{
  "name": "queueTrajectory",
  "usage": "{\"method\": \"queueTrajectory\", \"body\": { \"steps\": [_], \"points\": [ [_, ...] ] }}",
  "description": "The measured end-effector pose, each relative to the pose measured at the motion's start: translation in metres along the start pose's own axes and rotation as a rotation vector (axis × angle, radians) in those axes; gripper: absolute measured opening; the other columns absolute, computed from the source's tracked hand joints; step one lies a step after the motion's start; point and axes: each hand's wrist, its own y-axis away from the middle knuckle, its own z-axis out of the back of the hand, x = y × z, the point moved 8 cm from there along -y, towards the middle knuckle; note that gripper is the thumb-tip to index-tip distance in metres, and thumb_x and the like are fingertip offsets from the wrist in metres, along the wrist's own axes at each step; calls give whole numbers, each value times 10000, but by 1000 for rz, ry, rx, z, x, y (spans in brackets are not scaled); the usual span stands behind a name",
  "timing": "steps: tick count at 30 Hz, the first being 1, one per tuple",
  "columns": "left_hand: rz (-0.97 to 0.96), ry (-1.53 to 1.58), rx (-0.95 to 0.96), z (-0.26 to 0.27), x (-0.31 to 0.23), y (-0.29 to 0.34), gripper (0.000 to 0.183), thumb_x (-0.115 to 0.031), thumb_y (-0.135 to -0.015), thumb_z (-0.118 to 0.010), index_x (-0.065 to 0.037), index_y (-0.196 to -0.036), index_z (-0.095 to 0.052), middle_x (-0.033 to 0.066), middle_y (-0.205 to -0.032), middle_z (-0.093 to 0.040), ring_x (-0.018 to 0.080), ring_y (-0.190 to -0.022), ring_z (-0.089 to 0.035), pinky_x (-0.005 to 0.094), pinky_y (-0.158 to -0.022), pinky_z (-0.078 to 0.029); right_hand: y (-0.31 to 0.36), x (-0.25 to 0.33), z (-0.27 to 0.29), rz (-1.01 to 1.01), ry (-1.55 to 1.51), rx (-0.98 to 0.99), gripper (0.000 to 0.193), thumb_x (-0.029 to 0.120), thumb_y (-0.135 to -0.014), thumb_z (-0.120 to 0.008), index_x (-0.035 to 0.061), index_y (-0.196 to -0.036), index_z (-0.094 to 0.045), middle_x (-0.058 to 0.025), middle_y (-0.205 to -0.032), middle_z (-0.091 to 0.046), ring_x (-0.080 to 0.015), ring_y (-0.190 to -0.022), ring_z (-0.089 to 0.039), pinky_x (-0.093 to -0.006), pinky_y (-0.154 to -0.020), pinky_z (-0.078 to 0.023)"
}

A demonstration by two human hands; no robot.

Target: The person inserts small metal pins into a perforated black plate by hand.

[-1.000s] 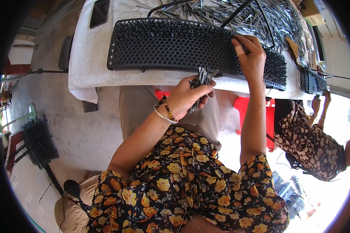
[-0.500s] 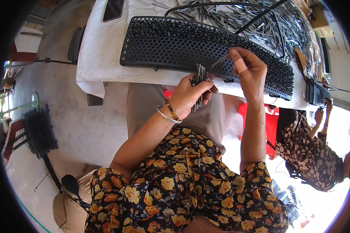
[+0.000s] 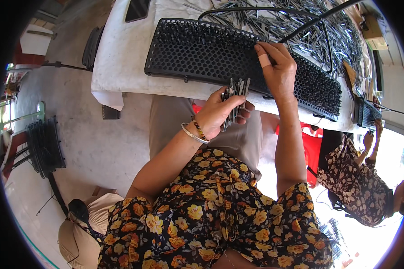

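A long black panel (image 3: 197,58) full of round holes lies along the table's near edge. Many holes in its far rows and right part carry small dark pieces. My left hand (image 3: 217,112), below the panel's near edge, is closed round a bundle of thin dark grey strips (image 3: 231,96) whose ends stick up past the thumb. Over the middle of the panel, my right hand (image 3: 279,74) has its thumb and forefinger pinched close to the holes. Whatever sits between those fingertips is hidden. A pale band wraps one finger of that hand.
A big heap of loose strips (image 3: 296,20) covers the far table. A black rod frame (image 3: 274,10) arches over the panel. A dark phone (image 3: 137,10) lies at the far left on the white cloth (image 3: 116,58). At right, another person (image 3: 357,179) works at a similar panel (image 3: 366,112).
My right hand has moved down-left onto the panel, and the thin strip seen in its fingers is now out of sight. My left hand keeps its bundle. The whole view has shifted slightly.
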Motion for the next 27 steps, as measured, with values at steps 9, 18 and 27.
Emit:
{"method": "queueTrajectory", "body": {
  "steps": [9, 18, 27],
  "points": [
    [-62, -23, -10, 5, -1, -4, 166, -155, -891, -571, -55, -1019, -534, 88, -855, -637, 105, -665, -572, 219, -515, -448, 4, 2, -10, 51, 251, 62, 174, 183, -789, -689, 78, -928, -687, -51, -864, -597, -250, -638, -611, -334, -563, -491],
    [-196, -7, -10, 3, -11, 1, 203, -132, -886, -581, -43, -1065, -542, 65, -831, -621, 98, -657, -550, 219, -525, -440, 35, 11, 3, -355, -57, 203, 219, 183, -801, -688, -7, -911, -679, -115, -724, -643, -132, -567, -565, -264, -513, -427],
    [-232, -78, -22, -6, -14, -2, 171, -134, -893, -558, -39, -1034, -536, 107, -888, -648, 102, -650, -568, 230, -526, -467, 27, -7, 18, -559, -438, -40, 197, 122, -821, -678, -14, -963, -673, -22, -750, -652, -43, -566, -506, -188, -497, -402]
  ]
}}
